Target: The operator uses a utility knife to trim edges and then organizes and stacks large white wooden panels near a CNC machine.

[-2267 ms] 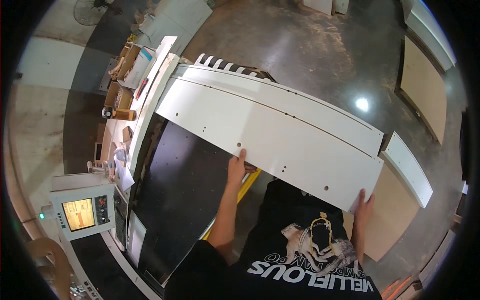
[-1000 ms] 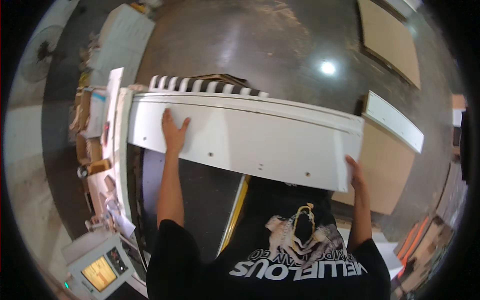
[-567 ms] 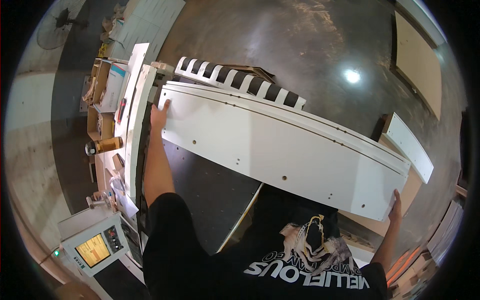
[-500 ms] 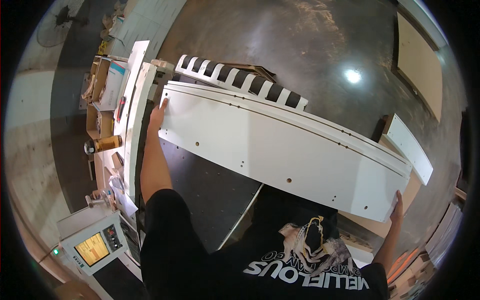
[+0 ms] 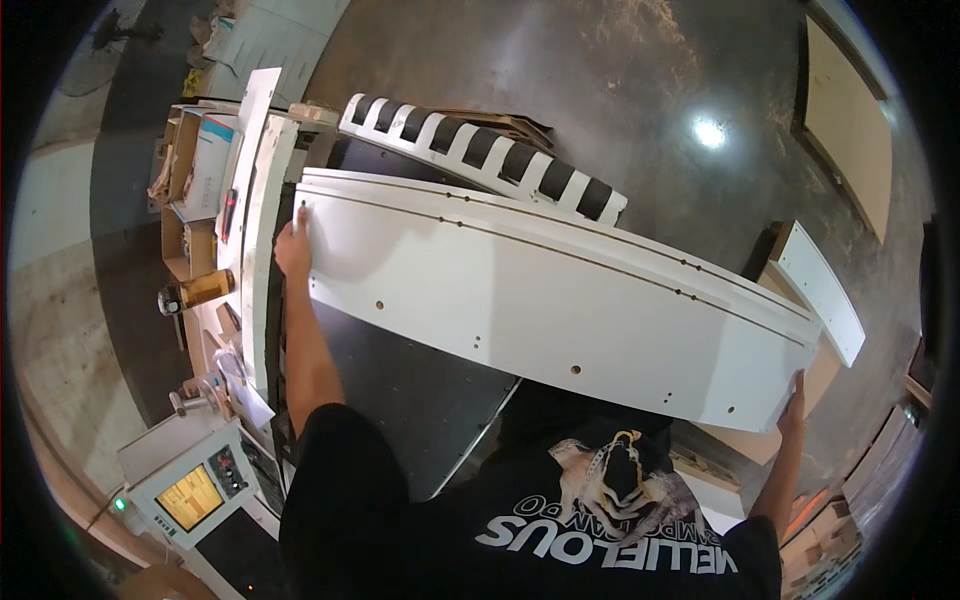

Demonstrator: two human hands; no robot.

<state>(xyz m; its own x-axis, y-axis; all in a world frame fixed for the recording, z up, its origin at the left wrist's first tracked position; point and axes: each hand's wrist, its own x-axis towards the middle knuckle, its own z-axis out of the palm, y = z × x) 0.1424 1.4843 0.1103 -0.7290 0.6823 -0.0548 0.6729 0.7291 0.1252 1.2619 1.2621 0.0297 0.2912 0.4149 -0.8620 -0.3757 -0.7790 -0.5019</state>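
Note:
A long white panel [image 5: 540, 290] with drilled holes and a groove along its far side stretches across in front of me. My left hand [image 5: 294, 248] is closed on its left end, the thumb on the top face and the other fingers mostly hidden. At the right end, my right hand [image 5: 794, 408] grips the short edge, its fingers partly out of sight beneath. Another white board edge shows just beyond the panel. Below lies a dark worktable [image 5: 400, 390] with small dots over its surface.
A black-and-white striped machine beam [image 5: 480, 150] stands beyond the panel. At left are a ledge with a red cutter [image 5: 230, 215], an amber bottle [image 5: 205, 290], cardboard boxes [image 5: 185, 190] and a control screen [image 5: 190, 498]. White boards [image 5: 820, 290] are stacked at right.
The panel's left end has shifted left and slightly nearer, with my left hand on it. Its right end has risen slightly in the picture. Both hands keep their hold.

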